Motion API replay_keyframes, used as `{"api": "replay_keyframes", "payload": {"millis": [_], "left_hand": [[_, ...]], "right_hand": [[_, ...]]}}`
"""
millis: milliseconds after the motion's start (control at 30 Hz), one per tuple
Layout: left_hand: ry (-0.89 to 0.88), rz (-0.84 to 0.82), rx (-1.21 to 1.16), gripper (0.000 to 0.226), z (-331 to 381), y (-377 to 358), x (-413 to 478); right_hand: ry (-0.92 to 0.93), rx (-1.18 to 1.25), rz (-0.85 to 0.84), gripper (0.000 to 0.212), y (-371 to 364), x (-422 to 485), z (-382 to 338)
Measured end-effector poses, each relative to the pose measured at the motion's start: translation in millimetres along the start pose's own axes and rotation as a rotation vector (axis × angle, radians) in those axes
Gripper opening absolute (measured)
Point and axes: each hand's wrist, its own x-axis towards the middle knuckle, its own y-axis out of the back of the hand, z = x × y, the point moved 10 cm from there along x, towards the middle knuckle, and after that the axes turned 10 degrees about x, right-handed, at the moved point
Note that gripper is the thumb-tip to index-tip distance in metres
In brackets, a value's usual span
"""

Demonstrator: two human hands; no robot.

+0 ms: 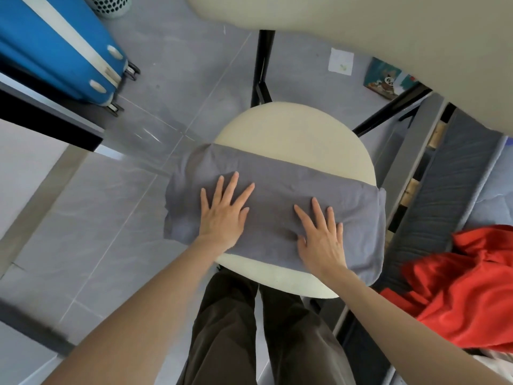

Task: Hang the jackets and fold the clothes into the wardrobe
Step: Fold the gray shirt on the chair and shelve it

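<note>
Both hands lie flat, fingers straight and spread, gripping nothing: the left hand (222, 215) presses the left half of a folded grey garment (277, 173), the right hand (322, 240) its near right part. The garment lies across a round cream chair seat (291, 129), overhanging it on both sides. A blue suitcase (50, 43) stands on the floor far left. A red garment (466, 287) is heaped near right. A small panda picture book (387, 79) lies far right.

A plain grey garment (280, 195) lies on a cream seat (294, 129); near right, red cloth (466, 290); far left, a blue suitcase (55, 48).
</note>
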Motion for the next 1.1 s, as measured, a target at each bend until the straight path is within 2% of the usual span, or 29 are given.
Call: {"api": "replay_keyframes", "payload": {"millis": [133, 200, 300, 367, 400, 500, 567, 633, 700, 800, 867, 933, 1033, 1100], "left_hand": [[0.150, -0.006, -0.060, 0.056, -52.2, 6.2, 20.3], [0.203, 0.069, -0.061, 0.059, -63.6, 20.9, 29.5], [0.037, 0.194, 0.001, 0.061, -41.6, 42.0, 42.4], [-0.081, 0.168, 0.012, 0.063, -16.7, 35.6, 46.2], [-0.084, 0.126, 0.009, 0.064, -10.0, 27.5, 47.5], [0.050, 0.034, -0.033, 0.068, -14.4, 13.2, 52.5], [0.157, 0.010, -0.066, 0.071, -22.2, 15.4, 58.1], [0.252, -0.032, -0.125, 0.073, -27.5, 20.2, 63.9], [0.269, -0.028, -0.158, 0.074, -25.9, 29.4, 71.8], [0.064, 0.065, -0.100, 0.071, 9.3, 49.5, 80.9], [-0.052, 0.050, -0.103, 0.070, 44.4, 51.7, 81.7], [-0.120, 0.003, -0.105, 0.069, 80.5, 47.2, 81.5], [-0.199, -0.083, -0.065, 0.069, 127.6, 31.7, 75.9], [-0.187, -0.170, -0.090, 0.072, 144.5, 14.2, 71.8]], "right_hand": [[-0.105, 0.054, 0.005, 0.064, 1.7, 9.2, 10.0], [-0.134, 0.049, 0.027, 0.068, 3.6, 12.0, 8.2], [-0.089, 0.031, 0.091, 0.078, 7.1, 19.4, -7.0], [-0.017, 0.045, 0.109, 0.083, 7.3, 27.7, -22.5], [0.018, 0.050, 0.113, 0.084, 7.6, 32.9, -29.2], [0.109, -0.001, 0.107, 0.083, 11.5, 50.0, -37.6], [0.105, -0.053, 0.073, 0.081, 15.2, 59.7, -26.7], [-0.018, -0.052, 0.051, 0.077, 22.1, 65.1, 0.3], [-0.200, 0.058, 0.078, 0.073, 34.8, 64.4, 33.1], [-0.303, 0.195, 0.237, 0.064, 63.2, 55.6, 71.9], [-0.340, 0.263, 0.386, 0.058, 84.3, 45.3, 98.2], [-0.457, 0.423, 0.472, 0.052, 93.1, 35.7, 130.6], [-0.690, 0.755, 0.420, 0.046, 80.1, 31.8, 176.1], [-0.734, 0.915, 0.374, 0.039, 74.4, 35.6, 188.7]]}}
